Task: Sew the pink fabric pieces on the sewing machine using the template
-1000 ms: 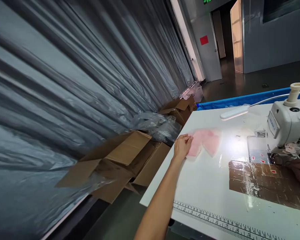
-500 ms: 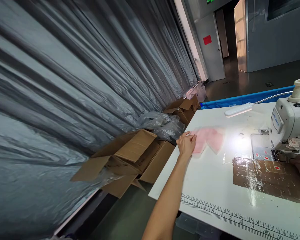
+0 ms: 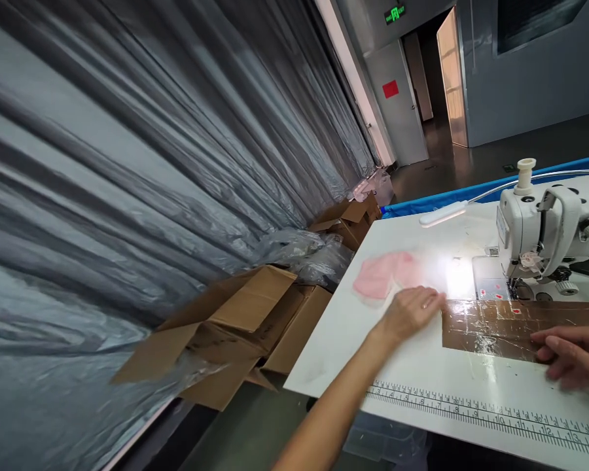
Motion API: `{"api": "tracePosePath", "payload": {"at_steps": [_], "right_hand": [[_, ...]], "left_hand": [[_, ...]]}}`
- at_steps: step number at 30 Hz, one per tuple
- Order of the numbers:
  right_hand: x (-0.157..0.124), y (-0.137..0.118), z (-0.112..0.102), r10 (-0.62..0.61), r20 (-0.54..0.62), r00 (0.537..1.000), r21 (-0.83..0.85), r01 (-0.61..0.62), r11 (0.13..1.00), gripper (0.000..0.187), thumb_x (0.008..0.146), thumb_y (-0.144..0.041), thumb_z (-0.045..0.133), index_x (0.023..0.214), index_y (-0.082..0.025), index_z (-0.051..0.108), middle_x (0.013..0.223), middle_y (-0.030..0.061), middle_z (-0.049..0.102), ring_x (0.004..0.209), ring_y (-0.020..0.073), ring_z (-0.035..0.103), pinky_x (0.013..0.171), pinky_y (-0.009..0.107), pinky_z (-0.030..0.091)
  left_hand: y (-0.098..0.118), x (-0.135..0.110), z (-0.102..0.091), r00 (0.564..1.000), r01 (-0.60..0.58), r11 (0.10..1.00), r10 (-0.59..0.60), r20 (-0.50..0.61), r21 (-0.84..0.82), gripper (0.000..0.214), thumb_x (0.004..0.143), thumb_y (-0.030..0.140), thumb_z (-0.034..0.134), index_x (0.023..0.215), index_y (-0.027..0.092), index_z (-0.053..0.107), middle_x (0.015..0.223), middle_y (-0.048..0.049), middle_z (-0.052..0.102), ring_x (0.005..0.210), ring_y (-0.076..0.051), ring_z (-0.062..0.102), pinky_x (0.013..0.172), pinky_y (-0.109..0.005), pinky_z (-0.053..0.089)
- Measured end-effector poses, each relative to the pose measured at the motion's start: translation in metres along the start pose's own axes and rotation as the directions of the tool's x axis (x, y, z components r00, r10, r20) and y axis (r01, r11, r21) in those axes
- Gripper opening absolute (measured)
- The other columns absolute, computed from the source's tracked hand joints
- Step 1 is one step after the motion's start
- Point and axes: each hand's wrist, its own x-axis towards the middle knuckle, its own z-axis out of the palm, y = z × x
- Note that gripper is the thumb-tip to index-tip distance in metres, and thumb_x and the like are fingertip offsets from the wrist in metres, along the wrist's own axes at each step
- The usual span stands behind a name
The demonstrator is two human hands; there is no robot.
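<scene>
My left hand (image 3: 413, 310) hovers low over the white table (image 3: 412, 366), just right of a pink fabric piece (image 3: 380, 277) that lies flat and untouched. Its fingers stretch toward the brown taped patch (image 3: 495, 323) and hold nothing. My right hand (image 3: 574, 356) rests on the table at the right edge, fingers loosely extended across the front of that patch, nothing in it. A white sewing machine (image 3: 540, 229) stands behind the patch, with its lamp glare on the table beside the fabric.
A printed ruler (image 3: 471, 413) runs along the table's front edge. Open cardboard boxes (image 3: 245, 320) and clear plastic bags (image 3: 304, 252) lie on the floor to the left, against a grey plastic curtain (image 3: 152, 163). A blue strip (image 3: 471, 193) borders the table's far side.
My left hand has let go of the pink fabric and moved right toward the brown patch. My right hand has slid into view on the table. The camera has turned slightly right.
</scene>
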Motion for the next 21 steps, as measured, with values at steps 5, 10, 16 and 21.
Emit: {"api": "tracePosePath", "payload": {"at_steps": [5, 10, 16, 21], "right_hand": [[0.001, -0.026, 0.021, 0.138, 0.109, 0.985, 0.256, -0.161, 0.953, 0.072, 0.057, -0.081, 0.073, 0.087, -0.016, 0.067, 0.096, 0.0119, 0.069, 0.088, 0.0216, 0.069, 0.083, 0.032, 0.060], [0.009, -0.030, 0.022, 0.129, 0.054, 0.990, 0.208, -0.137, 0.968, 0.052, 0.076, -0.067, 0.068, 0.082, -0.016, 0.058, 0.075, 0.0037, 0.067, 0.064, 0.0123, 0.063, 0.062, 0.026, 0.053], [0.007, -0.035, 0.026, 0.134, 0.044, 0.990, 0.016, -0.135, 0.991, 0.022, 0.083, -0.018, 0.066, 0.101, -0.017, 0.054, 0.065, -0.0018, 0.065, 0.057, 0.0107, 0.060, 0.056, 0.022, 0.047], [0.008, -0.039, 0.000, 0.127, 0.015, 0.992, -0.237, -0.120, 0.964, 0.028, 0.078, -0.012, 0.061, 0.105, -0.018, 0.059, 0.074, 0.0005, 0.068, 0.063, 0.0138, 0.060, 0.056, 0.023, 0.044]], "left_hand": [[0.088, 0.024, -0.013, 0.929, -0.370, 0.927, 0.369, -0.025, -0.062, 0.010, 0.090, 0.012, 0.058, 0.096, 0.008, 0.066, 0.072, -0.0032, 0.066, 0.059, -0.012, 0.060, 0.049, -0.024, 0.047], [0.128, 0.039, -0.024, 0.888, -0.458, 0.798, 0.394, -0.237, -0.392, 0.020, 0.094, 0.026, 0.059, 0.099, 0.009, 0.068, 0.090, -0.0081, 0.074, 0.061, -0.010, 0.062, 0.052, -0.022, 0.053], [0.074, 0.056, -0.002, 0.972, -0.234, 0.783, 0.192, -0.134, -0.577, 0.019, 0.098, 0.018, 0.048, 0.102, 0.013, 0.066, 0.092, -0.0086, 0.075, 0.082, -0.014, 0.070, 0.071, -0.027, 0.061], [0.051, 0.051, 0.015, 0.963, -0.171, 0.854, 0.251, 0.101, -0.491, 0.021, 0.098, 0.026, 0.049, 0.104, 0.017, 0.067, 0.099, -0.0084, 0.073, 0.083, -0.017, 0.070, 0.069, -0.031, 0.059]]}}
